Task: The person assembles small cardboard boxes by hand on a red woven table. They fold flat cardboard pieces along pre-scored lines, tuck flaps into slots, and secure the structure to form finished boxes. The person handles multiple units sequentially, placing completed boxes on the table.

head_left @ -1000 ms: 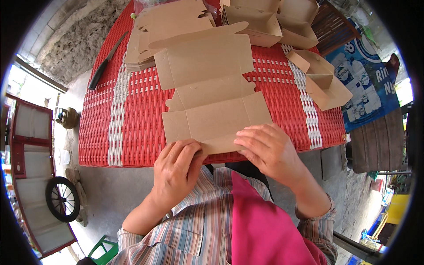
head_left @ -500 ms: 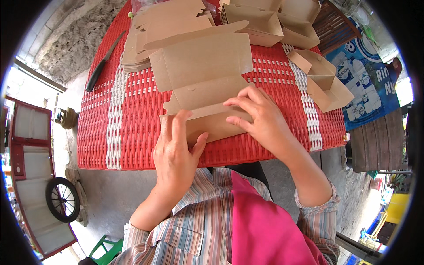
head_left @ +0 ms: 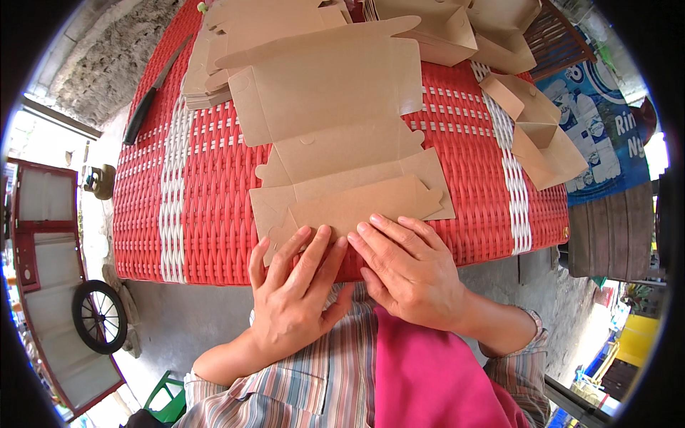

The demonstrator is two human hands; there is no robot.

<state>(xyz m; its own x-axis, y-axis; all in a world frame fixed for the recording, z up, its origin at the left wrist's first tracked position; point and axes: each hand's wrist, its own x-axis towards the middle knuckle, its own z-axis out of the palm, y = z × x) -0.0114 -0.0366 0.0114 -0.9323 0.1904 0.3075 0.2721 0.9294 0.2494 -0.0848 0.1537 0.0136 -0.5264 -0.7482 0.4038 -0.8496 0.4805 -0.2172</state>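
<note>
An unfolded brown cardboard box point(head_left: 332, 85) lies at the table's near edge, its large lid panel spread out away from me. Its near flap point(head_left: 364, 201) is folded over onto the panel beneath. My left hand point(head_left: 294, 296) rests its outstretched fingertips on the near edge of this flap, thumb out to the side. Beside it, my right hand point(head_left: 412, 274) has its fingers extended, tips on the cardboard's near edge too. Neither hand grips anything. Part of the near edge is hidden under my fingers.
Flat cardboard blanks point(head_left: 264, 25) are stacked at the far left, near a black-handled knife point(head_left: 146, 107). Folded open boxes point(head_left: 439, 32) stand at the back right, with a single folded box point(head_left: 542, 135) closer. The red and white woven table point(head_left: 207, 235) has a curved near edge.
The near panel, raised between my hands before, now lies folded down flat. Both hands have come nearer to me and closer together, their fingertips moving to the cardboard's near edge.
</note>
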